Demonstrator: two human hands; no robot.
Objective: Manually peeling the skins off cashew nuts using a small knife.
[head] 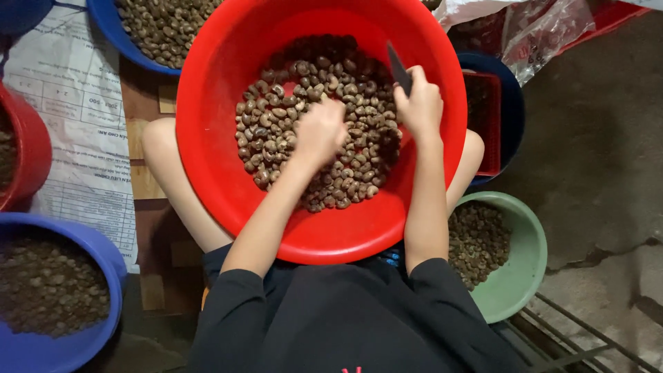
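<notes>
Red basin (207, 124): left hand (319, 131) fingers curled into the nuts (276, 131); right hand (418, 103), at three o'clock, grips the knife (398, 67) — blade best kept pointing away

A single head-worn camera looks almost straight down from close above the person's lap, over both forearms. The red basin (207, 138) under the hands fills the centre, other bowls cropped around it at the edges.
</notes>
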